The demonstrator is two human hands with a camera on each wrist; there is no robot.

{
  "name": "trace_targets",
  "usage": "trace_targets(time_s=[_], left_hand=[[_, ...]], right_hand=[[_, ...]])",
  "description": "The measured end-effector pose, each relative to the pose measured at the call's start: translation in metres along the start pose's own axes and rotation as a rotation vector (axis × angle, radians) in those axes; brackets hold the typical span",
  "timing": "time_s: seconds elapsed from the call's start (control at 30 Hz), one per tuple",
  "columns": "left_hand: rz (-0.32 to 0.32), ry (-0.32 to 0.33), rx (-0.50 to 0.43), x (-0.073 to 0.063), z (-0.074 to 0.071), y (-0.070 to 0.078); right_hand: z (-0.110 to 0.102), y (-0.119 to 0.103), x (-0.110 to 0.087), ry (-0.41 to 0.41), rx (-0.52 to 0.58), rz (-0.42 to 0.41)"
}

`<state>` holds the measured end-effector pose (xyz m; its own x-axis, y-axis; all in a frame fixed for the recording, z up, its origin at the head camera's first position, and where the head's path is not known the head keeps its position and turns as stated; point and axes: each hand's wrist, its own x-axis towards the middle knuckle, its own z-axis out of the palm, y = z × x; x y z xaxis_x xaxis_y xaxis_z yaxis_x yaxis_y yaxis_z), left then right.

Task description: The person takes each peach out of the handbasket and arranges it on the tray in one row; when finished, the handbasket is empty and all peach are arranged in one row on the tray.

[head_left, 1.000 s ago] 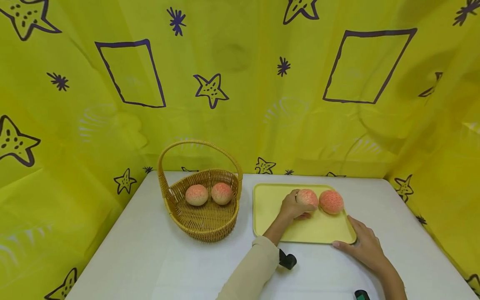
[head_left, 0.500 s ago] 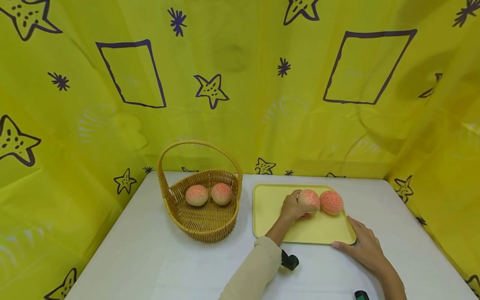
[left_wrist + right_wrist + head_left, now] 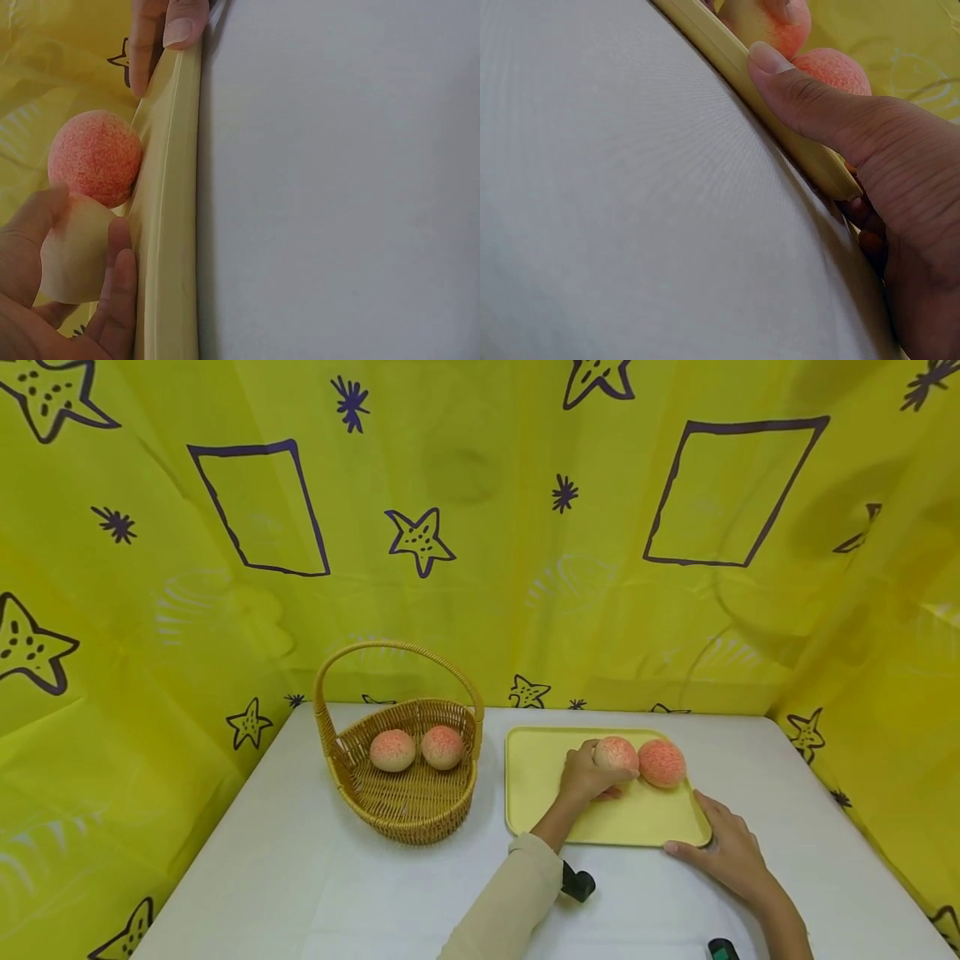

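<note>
My left hand (image 3: 587,774) grips a pale, pink-topped peach (image 3: 617,752) over the yellow tray (image 3: 536,781). In the left wrist view, thumb and fingers wrap round that peach (image 3: 71,259), which touches a redder peach (image 3: 96,157). The redder peach (image 3: 662,764) sits near the tray's right end. At the tray's near right corner is my right hand (image 3: 731,852). The right wrist view has its thumb (image 3: 802,97) on the tray's rim (image 3: 727,56) and its fingers partly hidden under the corner.
Left of the tray stands a wicker basket (image 3: 405,793) with a tall arched handle; two peaches (image 3: 393,750) lie in it. Yellow patterned cloth (image 3: 480,593) closes off the back and sides of the white table (image 3: 360,902). Black wrist gear (image 3: 577,885) shows by the left sleeve.
The left hand and its peach have shifted very slightly right, close against the redder peach. The right hand keeps its hold on the tray corner.
</note>
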<state>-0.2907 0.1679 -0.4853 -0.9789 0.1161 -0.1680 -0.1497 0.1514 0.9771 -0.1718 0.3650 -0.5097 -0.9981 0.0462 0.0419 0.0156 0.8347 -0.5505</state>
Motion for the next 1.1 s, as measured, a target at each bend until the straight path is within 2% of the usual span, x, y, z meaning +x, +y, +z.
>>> trace_targets(time_s=[0.2, 0.3, 0.53, 0.77, 0.93, 1.1], left_hand=[[0.021, 0.010, -0.009, 0.0017, 0.0001, -0.0002], [0.028, -0.005, -0.007, 0.0009, -0.0008, 0.0009], [0.019, -0.038, 0.023, 0.0029, -0.0001, 0.0000], [0.021, -0.030, 0.055, 0.0055, 0.0010, -0.0018], [0.026, -0.016, 0.069, 0.0028, -0.0009, -0.0031], [0.035, -0.032, 0.068, -0.0017, -0.0040, -0.0048]], right_hand=[[-0.0011, -0.0017, 0.0004, 0.010, 0.013, -0.012], [-0.0019, -0.0020, 0.0007, 0.009, 0.006, -0.012], [-0.0030, -0.0010, 0.0007, 0.011, -0.002, -0.009], [-0.0037, -0.0006, 0.0014, 0.006, -0.010, -0.005], [-0.0017, 0.0000, 0.0011, 0.008, 0.001, -0.005], [-0.0001, -0.0003, -0.0007, 0.006, 0.000, 0.000]])
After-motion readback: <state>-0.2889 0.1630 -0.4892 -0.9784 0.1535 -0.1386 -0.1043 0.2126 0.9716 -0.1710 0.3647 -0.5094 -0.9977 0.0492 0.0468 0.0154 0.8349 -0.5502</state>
